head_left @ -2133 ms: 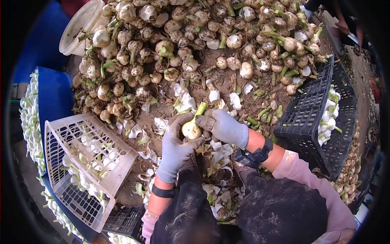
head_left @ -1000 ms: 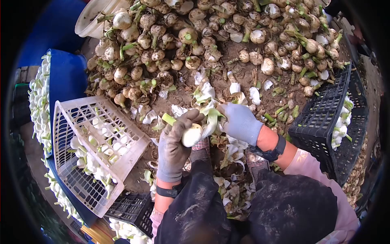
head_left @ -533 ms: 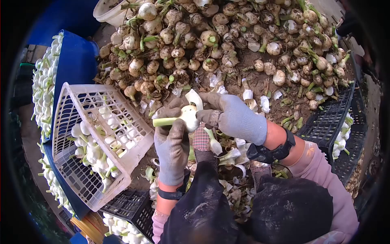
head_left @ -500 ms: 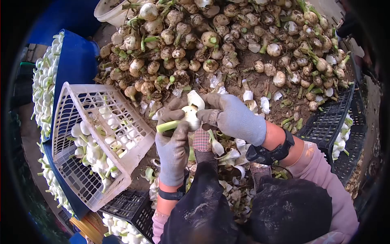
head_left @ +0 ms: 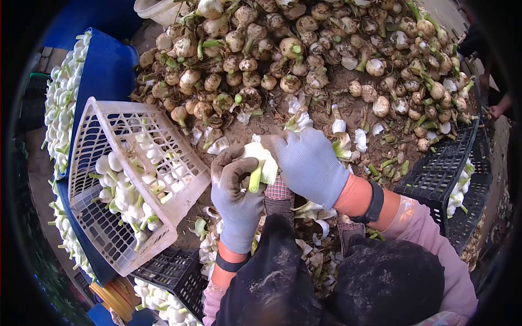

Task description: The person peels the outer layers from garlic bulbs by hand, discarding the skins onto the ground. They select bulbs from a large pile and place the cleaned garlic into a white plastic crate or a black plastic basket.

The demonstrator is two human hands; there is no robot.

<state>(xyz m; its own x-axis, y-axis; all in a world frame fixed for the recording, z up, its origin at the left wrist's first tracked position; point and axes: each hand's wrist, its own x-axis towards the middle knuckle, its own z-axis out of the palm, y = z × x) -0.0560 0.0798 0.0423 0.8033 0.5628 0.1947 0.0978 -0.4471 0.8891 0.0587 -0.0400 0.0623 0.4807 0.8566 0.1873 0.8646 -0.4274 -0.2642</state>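
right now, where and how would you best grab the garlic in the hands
Likely by the green stem of the garlic, from the wearer's side: it is slim and points toward the body, cut end free, while the left hand and right hand crowd the rest.

A single view, worn on the person's head, looks forward and steeply down from above the lap; the dark-clothed knees [head_left: 389, 269] fill the near bottom edge; the left hand [head_left: 236, 190] and right hand [head_left: 312, 165] lie close below the lens, near mid-picture, forearms entering from the bottom and lower right; beyond them the view takes in the soil [head_left: 321, 122] and, farther off at the top, the garlic heap [head_left: 326, 54]; the wide lens bends the white crate [head_left: 190, 198] at left and black crate [head_left: 432, 182] at right, with dark, rounded borders around the scene.
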